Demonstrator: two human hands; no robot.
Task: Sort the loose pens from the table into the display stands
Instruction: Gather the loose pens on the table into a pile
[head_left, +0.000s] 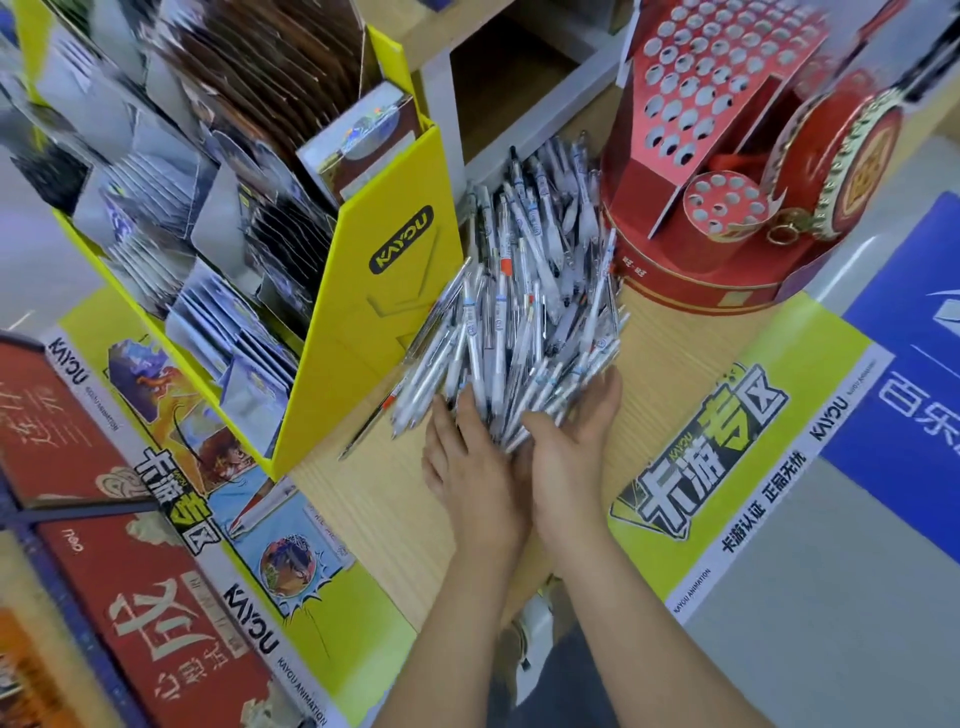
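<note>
Pens are heaped on the worktop, flanked by a yellow stand (packed with card packs) and a red stand pierced with round holes. The heap's near end is pressed by the left hand and right hand, fingers outstretched.

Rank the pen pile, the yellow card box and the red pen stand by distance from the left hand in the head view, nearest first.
1. Pen pile: touching the left hand, directly ahead of it.
2. Yellow card box: close by on its left.
3. Red pen stand: ahead and to the right, beyond the pile.
</note>
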